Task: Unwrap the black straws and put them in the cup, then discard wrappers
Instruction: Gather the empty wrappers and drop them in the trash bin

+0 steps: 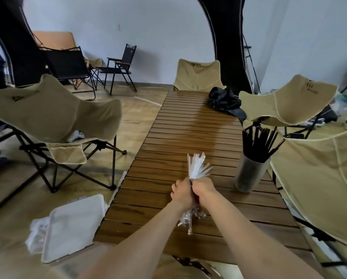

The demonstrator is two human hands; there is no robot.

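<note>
Both hands grip one bundle of clear plastic wrappers (197,167) over the slatted wooden table (188,125). My left hand (181,193) and my right hand (204,190) press together around its middle. The wrapper tops fan out above my fists and crumpled ends hang below my wrists. To the right stands a metal cup (250,174) with several black straws (259,141) sticking out of it.
A white bin with a lid (72,224) and a plastic liner sits on the floor at the lower left. Beige folding chairs (53,115) surround the table. A black bag (225,101) lies at the table's far end.
</note>
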